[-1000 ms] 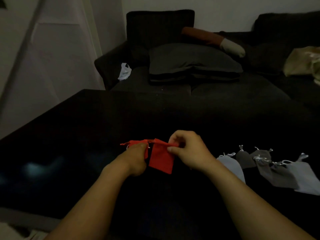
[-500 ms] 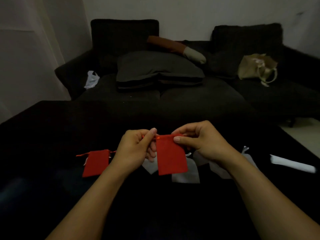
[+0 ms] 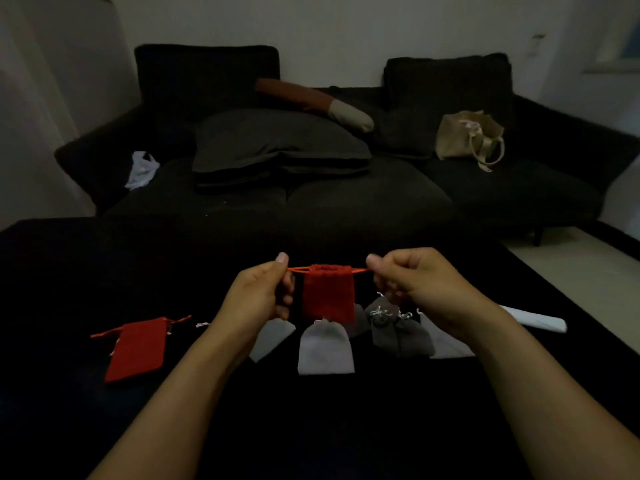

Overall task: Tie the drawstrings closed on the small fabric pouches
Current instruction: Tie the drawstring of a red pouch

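From the head camera, the left hand [image 3: 254, 294] and the right hand [image 3: 414, 284] are each pinching one end of an orange drawstring [image 3: 298, 269], fingers curled, the cord running taut between them. A red pouch [image 3: 328, 296] is hanging from it above the black table [image 3: 69, 271], its mouth gathered. A second red pouch [image 3: 136, 348] is lying to the left; white pouches [image 3: 325, 351] and grey pouches [image 3: 398, 336] are lying beneath the hands. A dark sofa [image 3: 346, 202] is standing behind.

held pouch [image 3: 328, 297] between hands | other pouches [image 3: 325, 351] on table [image 3: 52, 271] beneath
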A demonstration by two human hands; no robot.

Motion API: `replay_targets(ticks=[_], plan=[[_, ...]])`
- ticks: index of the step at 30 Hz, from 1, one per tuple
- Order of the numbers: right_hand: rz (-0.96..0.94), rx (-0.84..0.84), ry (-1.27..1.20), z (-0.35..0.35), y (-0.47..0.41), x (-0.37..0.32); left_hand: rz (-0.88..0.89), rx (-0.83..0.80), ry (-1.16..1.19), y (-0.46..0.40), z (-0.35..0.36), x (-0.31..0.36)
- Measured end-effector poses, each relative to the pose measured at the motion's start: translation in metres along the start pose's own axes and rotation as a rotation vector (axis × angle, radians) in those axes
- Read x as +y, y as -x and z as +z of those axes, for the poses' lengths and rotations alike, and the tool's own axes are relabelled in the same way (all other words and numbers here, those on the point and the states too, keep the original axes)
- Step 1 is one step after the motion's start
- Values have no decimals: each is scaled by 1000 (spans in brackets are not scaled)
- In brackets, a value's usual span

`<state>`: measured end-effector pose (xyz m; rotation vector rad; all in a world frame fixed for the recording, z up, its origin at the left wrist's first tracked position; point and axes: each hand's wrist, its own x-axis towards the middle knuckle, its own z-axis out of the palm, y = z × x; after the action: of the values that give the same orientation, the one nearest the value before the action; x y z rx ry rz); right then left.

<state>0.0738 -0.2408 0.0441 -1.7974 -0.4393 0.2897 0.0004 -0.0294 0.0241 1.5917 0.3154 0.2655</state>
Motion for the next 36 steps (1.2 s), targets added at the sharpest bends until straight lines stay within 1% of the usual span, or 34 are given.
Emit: replay_targets(ticks=[2, 4, 6, 8, 10, 13, 15, 17, 20, 23, 27, 30, 31, 33, 36], plan=[[61, -7, -241, -1, 0, 3, -13, -7, 80, -2, -1, -1], [61, 11, -400, -2, -1, 6, -6, 36, 128, -4, -4, -2], [40, 68, -464, -4, -2, 8, 1, 152, 188, -7, -7, -2], [41, 103, -503, -4, -4, 8, 13, 203, 264, -8, -6, -3], [54, 68, -626, -1, -6, 8, -14, 123, 403, -8, -3, -5], [92, -69, -944, 10, -4, 3, -115, -126, 733, -1, 4, 0], [130, -141, -1058, 18, -2, 0, -149, -219, 838, 5, 8, 4], [121, -158, -1030, 22, -3, -1, -139, -213, 814, 5, 12, 5], [47, -67, -872, 23, -7, 0, -71, -67, 740, 1, 18, 2], [43, -36, -779, 26, -10, 3, -19, 0, 626, 2, 25, 0], [75, -84, -702, 27, -9, 6, 87, 31, 345, 8, 25, 2], [88, -122, -710, 28, -6, 5, 199, -25, 160, 12, 23, 3], [79, -141, -704, 28, -5, 5, 226, -43, 132, 14, 24, 3], [54, -173, -680, 28, -3, 6, 259, -50, 167, 13, 26, 1], [52, -169, -662, 30, -2, 6, 181, -56, 239, 10, 28, -3]])
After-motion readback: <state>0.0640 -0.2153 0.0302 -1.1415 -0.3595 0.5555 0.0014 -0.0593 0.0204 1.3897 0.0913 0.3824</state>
